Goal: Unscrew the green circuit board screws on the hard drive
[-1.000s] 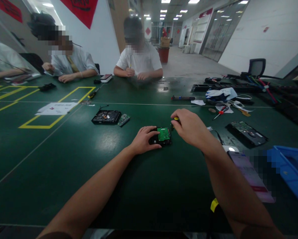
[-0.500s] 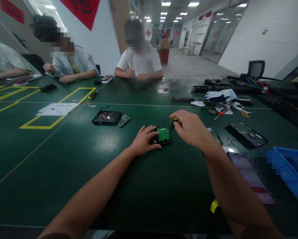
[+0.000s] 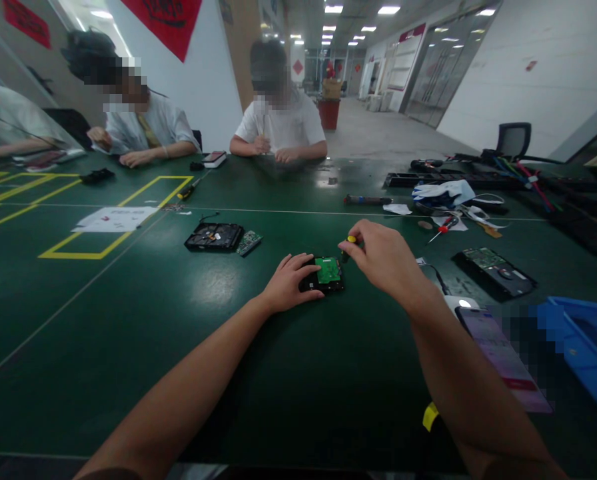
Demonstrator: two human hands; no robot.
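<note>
A black hard drive (image 3: pixel 334 285) with a green circuit board (image 3: pixel 328 270) facing up lies flat on the table. My left hand (image 3: pixel 292 283) grips its left end, thumb along the near edge and fingers over the far side. At the drive's right end, my right hand (image 3: pixel 376 257) is closed around a short screwdriver (image 3: pixel 351 239) with a yellow and black handle, held roughly upright. The screwdriver's tip is too small and dark to make out.
Left lie an opened drive (image 3: pixel 214 237) and a loose circuit board (image 3: pixel 249 243). Another hard drive (image 3: pixel 496 270), a phone (image 3: pixel 503 353) and a blue bin (image 3: pixel 586 353) are right. Beyond are a red-handled screwdriver (image 3: pixel 443 228) and a dark pen-like tool (image 3: pixel 367 200). People sit opposite.
My right hand has shifted its fingers on the screwdriver handle, and the yellow end now shows above them. My left hand and the hard drive have stayed in place.
</note>
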